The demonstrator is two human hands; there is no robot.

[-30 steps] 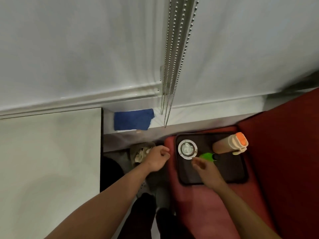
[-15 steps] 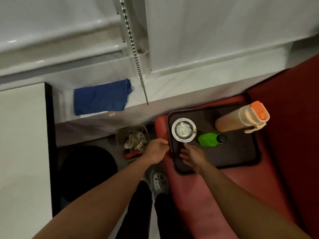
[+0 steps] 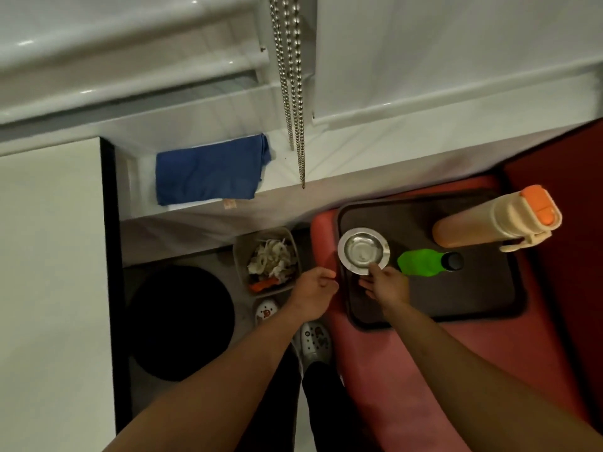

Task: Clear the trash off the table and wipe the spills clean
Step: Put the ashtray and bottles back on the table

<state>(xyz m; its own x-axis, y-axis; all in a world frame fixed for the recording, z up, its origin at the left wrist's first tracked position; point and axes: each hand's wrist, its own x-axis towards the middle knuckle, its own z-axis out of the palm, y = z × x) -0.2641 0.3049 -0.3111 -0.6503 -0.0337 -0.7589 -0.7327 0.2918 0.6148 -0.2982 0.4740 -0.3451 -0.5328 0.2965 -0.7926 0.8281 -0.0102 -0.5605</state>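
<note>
Table (image 3: 49,256), white top w/ dark edge, fills the left side, cut off by the frame at left & bottom; no trash or spills can be made out on the part shown. Red seat (image 3: 408,370) takes the lower right, its far end out of frame. Dark brown tray (image 3: 473,305) lies on the seat, near rim partly behind the right forearm. Black round shape (image 3: 182,324) on the floor by the table is too dark to identify. Blue cloth (image 3: 208,171) lies folded on the white ledge (image 3: 359,158), well apart from both hands. Beige bottle w/ orange lid (image 3: 496,220) stands at the tray's far right. Small beige bin (image 3: 241,256) sits on the floor between seat & black shape, holding pale scraps & 1 orange bit; contents blurred. Green bottle (image 3: 424,263) w/ black cap lies on its side just beside the steel bowl (image 3: 363,250). Left hand (image 3: 313,293) is loosely curled at the tray's left rim; can't tell if it grips the rim. Right hand (image 3: 386,285) pinches the bowl's near rim, fingertips partly hidden under it. 2 white shoes (image 3: 315,340) show below the bin.
</note>
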